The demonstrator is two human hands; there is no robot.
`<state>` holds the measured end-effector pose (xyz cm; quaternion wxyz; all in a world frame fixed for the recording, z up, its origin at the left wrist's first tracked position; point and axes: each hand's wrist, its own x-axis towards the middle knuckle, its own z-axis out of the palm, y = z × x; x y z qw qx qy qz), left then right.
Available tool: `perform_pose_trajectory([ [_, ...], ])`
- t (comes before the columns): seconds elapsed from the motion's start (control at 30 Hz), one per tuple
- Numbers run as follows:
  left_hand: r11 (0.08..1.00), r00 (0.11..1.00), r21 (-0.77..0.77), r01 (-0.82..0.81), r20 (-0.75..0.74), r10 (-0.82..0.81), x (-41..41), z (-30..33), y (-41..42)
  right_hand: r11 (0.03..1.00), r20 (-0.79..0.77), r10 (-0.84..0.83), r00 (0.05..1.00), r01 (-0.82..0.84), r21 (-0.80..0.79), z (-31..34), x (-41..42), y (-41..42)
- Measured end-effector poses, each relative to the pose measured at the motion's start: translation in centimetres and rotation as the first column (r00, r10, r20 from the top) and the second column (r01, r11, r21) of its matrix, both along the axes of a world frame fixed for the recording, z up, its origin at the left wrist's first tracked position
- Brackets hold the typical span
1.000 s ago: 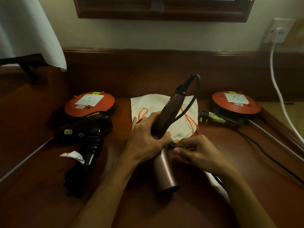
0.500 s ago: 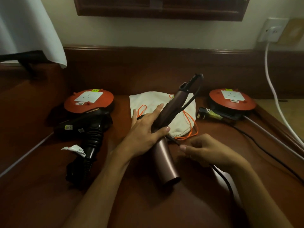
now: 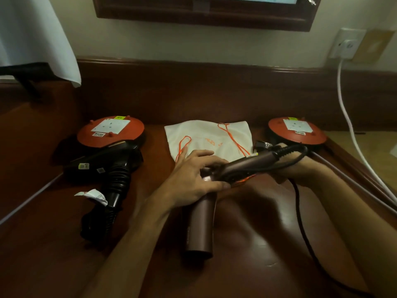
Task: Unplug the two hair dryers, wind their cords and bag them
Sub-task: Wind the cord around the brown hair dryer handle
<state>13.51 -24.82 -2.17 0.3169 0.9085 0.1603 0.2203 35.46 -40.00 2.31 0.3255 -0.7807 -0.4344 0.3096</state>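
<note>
We brace the rose-brown metal hair dryer (image 3: 204, 222) low over the dark wooden surface (image 3: 247, 244), left hand (image 3: 193, 179) curled round its body, right hand (image 3: 300, 168) gripping the black cord (image 3: 300, 222) by the handle, likely to start winding before the white drawstring bag (image 3: 206, 134).

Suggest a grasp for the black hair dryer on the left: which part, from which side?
Probably the ribbed handle of the black hair dryer. It lies flat on the wooden desk, handle pointing toward the person and bare on top, so come from above with the grip across its width. The body end sits against the left orange cord reel, leaving less room there. A white tag lies beside the handle's lower end.
</note>
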Motion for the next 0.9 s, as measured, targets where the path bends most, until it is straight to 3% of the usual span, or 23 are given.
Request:
perform_pose_trajectory([
  [0.17,0.998,0.998,-0.042,0.044,-0.035,-0.045,-0.2,0.5,0.1,0.981,-0.102,0.154,0.983,-0.165,-0.104,3.5,1.6,2.0],
  [0.27,0.996,0.990,-0.012,0.083,-0.115,-0.084,0.0,1.1,-0.4,0.952,-0.069,0.241,0.968,-0.250,-0.177,5.8,1.2,2.7],
  [0.37,0.996,0.985,0.041,0.075,-0.162,-0.067,0.7,1.4,-0.7,0.912,0.187,0.352,0.917,-0.291,-0.289,7.7,-0.8,3.8],
  [0.47,0.998,0.981,0.020,0.068,-0.184,-0.063,0.9,1.4,-0.9,0.868,0.464,0.483,0.742,-0.339,-0.363,8.3,-4.0,4.9],
  [0.53,0.996,0.980,0.024,0.091,-0.181,-0.085,0.9,1.4,-0.9,0.845,0.543,0.531,0.651,-0.353,-0.403,8.1,-5.9,4.8],
  [0.63,0.995,0.971,0.068,0.069,-0.234,-0.051,0.8,1.7,-1.1,0.779,0.525,0.615,0.588,-0.347,-0.523,8.3,-7.0,3.8],
  [0.7,0.996,0.962,0.075,0.039,-0.271,-0.017,0.9,1.9,-1.3,0.767,0.479,0.616,0.625,-0.335,-0.548,9.1,-6.5,2.9],
  [0.83,0.997,0.962,0.068,0.033,-0.274,-0.014,1.2,2.1,-1.8,0.916,0.458,0.363,0.811,-0.220,-0.336,9.1,-4.4,1.6],
  [0.9,0.998,0.970,0.060,0.036,-0.242,-0.020,1.3,1.8,-1.6,0.964,0.548,0.235,0.803,-0.119,-0.238,8.1,-4.1,1.3],
])
